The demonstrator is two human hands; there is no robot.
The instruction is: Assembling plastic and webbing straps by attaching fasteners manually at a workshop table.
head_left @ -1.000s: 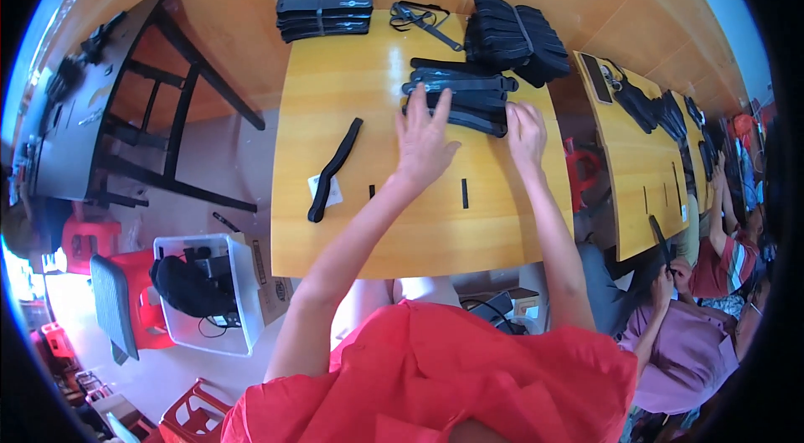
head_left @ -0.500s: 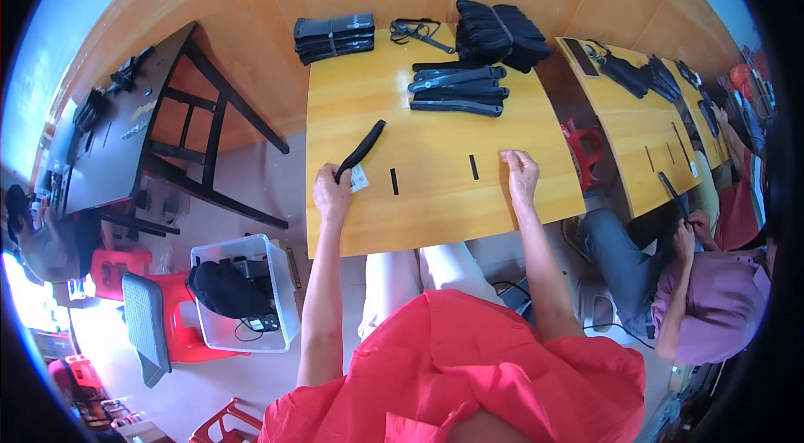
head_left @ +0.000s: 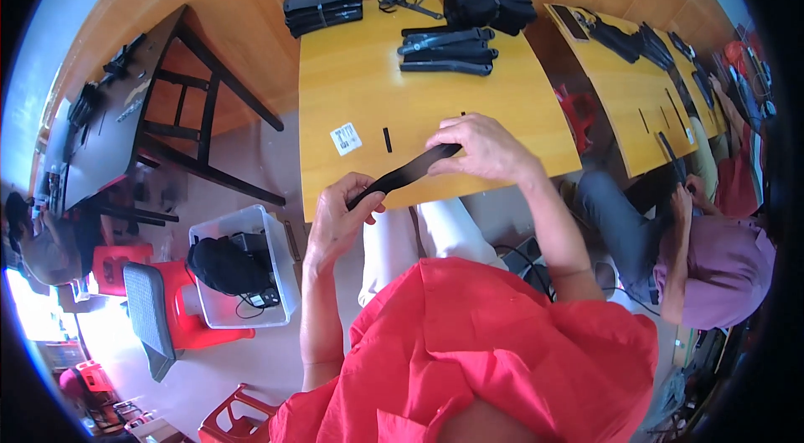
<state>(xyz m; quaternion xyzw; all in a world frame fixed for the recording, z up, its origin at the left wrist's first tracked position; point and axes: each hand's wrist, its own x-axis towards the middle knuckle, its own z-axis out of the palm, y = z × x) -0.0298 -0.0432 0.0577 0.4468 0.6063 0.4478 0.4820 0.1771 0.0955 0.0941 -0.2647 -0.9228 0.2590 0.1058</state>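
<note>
The black strap (head_left: 408, 175) now runs between the two hands over the table's near edge; half a second ago it lay on the table (head_left: 335, 179) with only the left hand at its near end. The left hand (head_left: 339, 213) is clamped on the lower end, thumb on top. The right hand (head_left: 484, 150), empty before, has come across and pinches the upper end between thumb and fingers. Ahead of the left hand, the white label (head_left: 345, 139) that the strap partly covered lies bare, with a short dark strip (head_left: 388, 140) to its right. A second dark strip (head_left: 463, 114) is now mostly hidden behind the right hand. Beyond the right hand, the pile of folded straps (head_left: 448, 52) stays in place.

Well to the left of the left hand and lower down, a clear plastic bin (head_left: 283, 263) holds a soft black bundle (head_left: 223, 265), a dark boxy piece (head_left: 251, 247) behind it, and a small black box (head_left: 263, 300) beside a thin black cable (head_left: 244, 307).
</note>
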